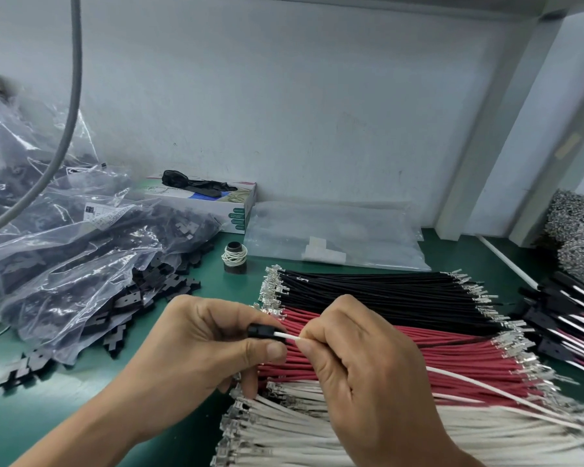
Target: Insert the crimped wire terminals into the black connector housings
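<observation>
Black housing point(257, 331): pinched in left hand point(213, 335). White wire point(289, 336): pinched close to housing by right hand point(354, 358). To be pushed straight, until seated.

- Label point(99, 215) on a clear bag point(81, 237): a white sticker with a small square code and a line of print. A few digits show, something like "22" and a longer part number below it, but the print is tilted and too blurred to read with any certainty.
- Box point(216, 205): green tabs with white print, too small to read.
</observation>
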`<move>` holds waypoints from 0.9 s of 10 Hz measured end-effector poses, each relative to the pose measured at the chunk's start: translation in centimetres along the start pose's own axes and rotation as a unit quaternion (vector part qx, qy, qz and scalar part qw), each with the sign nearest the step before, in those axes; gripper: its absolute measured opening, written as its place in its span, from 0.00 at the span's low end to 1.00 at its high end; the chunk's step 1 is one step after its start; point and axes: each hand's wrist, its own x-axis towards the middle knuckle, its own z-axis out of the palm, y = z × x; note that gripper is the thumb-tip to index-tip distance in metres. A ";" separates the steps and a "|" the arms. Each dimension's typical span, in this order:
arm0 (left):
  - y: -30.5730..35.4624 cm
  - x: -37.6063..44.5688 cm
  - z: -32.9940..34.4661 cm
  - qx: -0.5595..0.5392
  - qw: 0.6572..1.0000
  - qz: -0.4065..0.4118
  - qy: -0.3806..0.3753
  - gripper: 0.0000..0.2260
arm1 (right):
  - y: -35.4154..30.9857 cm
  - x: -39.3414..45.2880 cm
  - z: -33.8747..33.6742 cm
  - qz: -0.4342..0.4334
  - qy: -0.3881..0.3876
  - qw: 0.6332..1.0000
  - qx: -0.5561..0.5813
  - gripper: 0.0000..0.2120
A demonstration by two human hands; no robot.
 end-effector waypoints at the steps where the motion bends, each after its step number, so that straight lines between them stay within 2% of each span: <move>1: -0.1 0.2 -0.1 -0.020 1.000 0.017 0.007 0.15 | 0.5 0.4 -0.7 -0.031 0.003 0.999 -0.022 0.14; 2: -0.1 0.5 -0.9 -0.055 0.996 0.035 0.058 0.11 | 1.5 0.6 -1.6 0.013 -0.033 0.999 -0.023 0.11; 3: -0.1 0.8 -1.8 -0.062 0.991 0.051 0.108 0.11 | 2.3 0.5 -1.9 0.006 -0.024 0.995 -0.093 0.12; 4: -1.0 0.9 -3.1 0.073 0.980 0.089 0.160 0.18 | 2.4 1.2 -2.6 -0.064 0.054 0.984 -0.158 0.05; 5: -2.0 1.1 -4.6 0.220 0.931 0.169 0.236 0.18 | 1.5 2.6 -4.0 -0.099 0.086 0.979 -0.157 0.08; 6: -3.5 1.8 -5.6 0.332 0.885 0.181 0.272 0.13 | 1.1 3.3 -5.8 -0.133 0.075 0.973 -0.172 0.09; 7: -6.5 3.5 -7.7 0.435 0.857 0.134 0.241 0.08 | 2.2 3.5 -8.3 -0.143 0.099 0.966 -0.193 0.08; 8: -8.9 5.2 -9.1 0.487 0.853 0.044 0.181 0.14 | 3.7 3.5 -11.7 -0.129 0.097 0.977 -0.142 0.08; 9: -10.2 6.1 -9.2 0.514 0.840 0.028 0.169 0.16 | 4.5 3.8 -11.8 0.031 0.166 0.983 0.070 0.08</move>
